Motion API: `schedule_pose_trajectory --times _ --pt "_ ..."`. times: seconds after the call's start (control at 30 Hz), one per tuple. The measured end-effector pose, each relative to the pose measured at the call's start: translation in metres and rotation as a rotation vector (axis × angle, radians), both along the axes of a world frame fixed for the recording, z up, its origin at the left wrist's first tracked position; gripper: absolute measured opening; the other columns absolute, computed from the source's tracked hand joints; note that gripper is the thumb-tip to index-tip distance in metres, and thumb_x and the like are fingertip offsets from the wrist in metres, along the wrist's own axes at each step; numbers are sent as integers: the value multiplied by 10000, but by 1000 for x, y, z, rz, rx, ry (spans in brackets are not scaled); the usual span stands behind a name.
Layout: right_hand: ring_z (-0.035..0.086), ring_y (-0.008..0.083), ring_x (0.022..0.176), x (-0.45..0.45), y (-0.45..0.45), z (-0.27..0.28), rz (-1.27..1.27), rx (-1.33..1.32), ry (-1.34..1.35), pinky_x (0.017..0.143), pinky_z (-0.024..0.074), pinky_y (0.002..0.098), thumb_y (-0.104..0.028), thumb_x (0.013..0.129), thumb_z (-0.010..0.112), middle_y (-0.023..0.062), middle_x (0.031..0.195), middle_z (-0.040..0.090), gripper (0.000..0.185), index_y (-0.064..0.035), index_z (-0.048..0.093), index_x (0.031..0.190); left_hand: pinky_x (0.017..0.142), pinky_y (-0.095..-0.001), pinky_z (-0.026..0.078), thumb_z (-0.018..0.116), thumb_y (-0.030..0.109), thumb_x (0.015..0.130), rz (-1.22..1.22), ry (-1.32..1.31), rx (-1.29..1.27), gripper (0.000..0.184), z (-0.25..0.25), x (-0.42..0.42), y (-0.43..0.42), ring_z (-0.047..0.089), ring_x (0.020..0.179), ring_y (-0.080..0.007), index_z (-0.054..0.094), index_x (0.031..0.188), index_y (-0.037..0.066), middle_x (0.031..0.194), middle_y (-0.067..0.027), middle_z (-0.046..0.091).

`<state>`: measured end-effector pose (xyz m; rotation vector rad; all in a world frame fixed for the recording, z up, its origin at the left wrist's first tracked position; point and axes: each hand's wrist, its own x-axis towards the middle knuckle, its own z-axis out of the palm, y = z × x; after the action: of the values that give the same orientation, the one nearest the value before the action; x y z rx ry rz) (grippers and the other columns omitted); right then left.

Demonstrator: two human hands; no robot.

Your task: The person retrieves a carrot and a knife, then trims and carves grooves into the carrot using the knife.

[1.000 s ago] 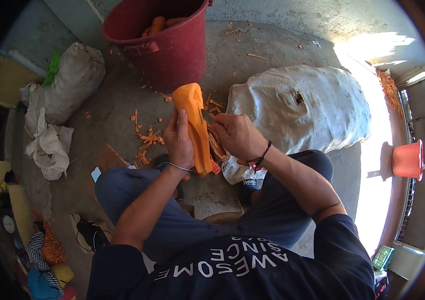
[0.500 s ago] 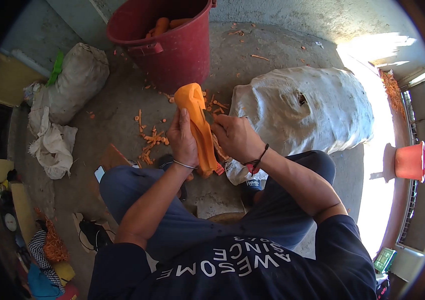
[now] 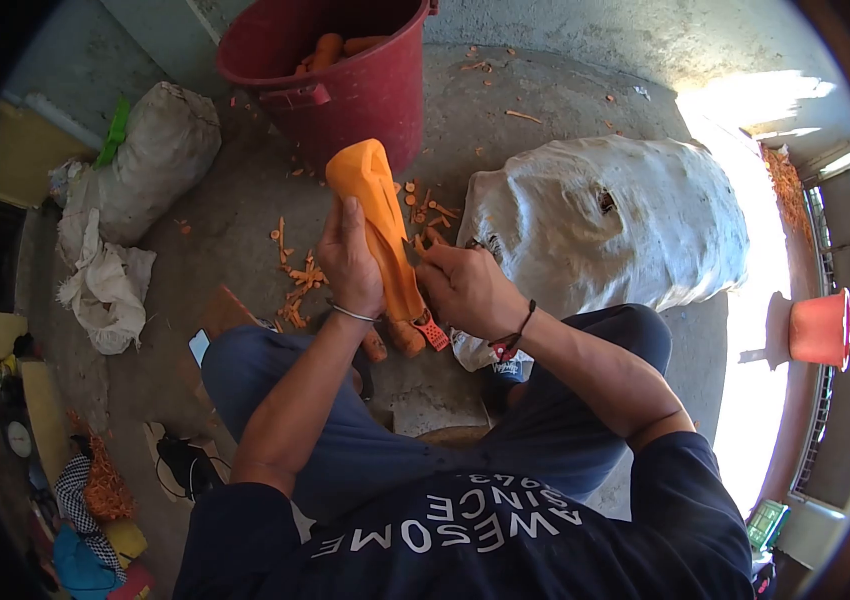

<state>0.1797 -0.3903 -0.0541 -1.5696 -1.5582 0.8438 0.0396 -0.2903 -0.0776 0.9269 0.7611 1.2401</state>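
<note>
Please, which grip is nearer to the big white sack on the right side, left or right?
Right. In this view, the right grip overlaps the left edge of the white sack; the left grip is farther away, holding the orange carrot.

Carrot (image 3: 365, 190): bright orange. Peel scraps (image 3: 303, 275): same orange, on grey floor (image 3: 245, 220). Big bucket (image 3: 370, 110): dark red/maroon. Small bucket (image 3: 818, 327) at right: lighter coral red. Big sack (image 3: 615, 225): dirty off-white. Left sack (image 3: 170, 140): greyish white, bright green strip (image 3: 116, 132) on it. Shirt (image 3: 525, 565): near-black navy, white block lettering (image 3: 455, 520). Trousers (image 3: 270, 385): dark slate blue. Left wristband (image 3: 353, 314) silver-white, right wristband (image 3: 525, 325) black. Cloth (image 3: 75, 490) lower left: black-and-white check, bright blue item (image 3: 80, 562) below it. Crate (image 3: 768, 522) lower right: green.
</note>
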Motion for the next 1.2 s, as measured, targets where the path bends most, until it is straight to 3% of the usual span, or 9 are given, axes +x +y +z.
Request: schedule_pose_trajectory --times 0.17,0.37,0.47,0.53,0.67,0.73,0.83,1.07,1.2 --pt "707 417 687 5 1 17 21 45 -100 661 555 463 -167 1029 624 244 733 671 221 38 660 954 911 -290 551 475 368 1160 1 7 12 430 13 0 -1 663 1064 -133 608 1384 26 1209 -59 671" --pt "703 428 707 6 1 29 23 72 -175 659 549 479 -168 1042 603 241 733 669 220 32 656 968 982 -325 568 526 362 1144 -30 -100 49 521 20 1 1 691 1136 -186 487 1525 9 1309 -129 682" --pt "705 421 705 5 -1 34 26 107 -182 654 549 472 -166 1042 602 238 733 670 219 34 650 966 906 -350 575 471 429 1151 40 -112 5 487 25 3 3 671 1063 -171 558 1426 38 1207 -79 669" --pt "704 412 687 3 -2 27 27 72 -154 637 547 461 -163 1043 604 226 723 674 226 32 637 933 883 -424 583 490 590 1097 -223 -299 -189 616 20 -9 19 686 1016 -236 583 1375 48 1175 -101 678" --pt "706 430 683 3 -2 10 27 30 -113 662 566 528 -152 995 613 214 704 665 165 -12 621 906 858 -481 579 517 679 1033 -285 -364 -256 668 26 -23 39 694 956 -292 634 1259 61 1089 -117 693" --pt "712 432 663 3 -1 0 49 175 -352 630 568 527 -169 992 628 206 662 658 156 -21 603 950 855 -485 576 531 624 1025 -163 -345 -243 590 22 -23 39 699 927 -298 663 1160 65 1023 -116 702" --pt "716 421 666 11 -2 17 111 78 -445 611 569 523 -171 981 642 204 671 665 159 -24 581 973 838 -426 590 596 530 1013 -44 -447 -228 466 20 -25 43 699 913 -254 662 1101 76 970 -104 697" --pt "711 407 640 19 -3 16 167 139 -454 608 571 526 -179 968 660 189 691 670 173 -28 576 965 879 -422 585 623 417 991 -39 -421 -238 376 16 -30 48 700 924 -253 665 1096 59 977 -115 696" --pt "713 391 658 34 -2 26 144 67 -568 617 573 506 -196 993 630 174 686 661 167 -34 596 979 891 -470 597 658 346 971 -99 -268 -178 328 16 -31 46 699 934 -275 658 1104 46 1005 -128 691"
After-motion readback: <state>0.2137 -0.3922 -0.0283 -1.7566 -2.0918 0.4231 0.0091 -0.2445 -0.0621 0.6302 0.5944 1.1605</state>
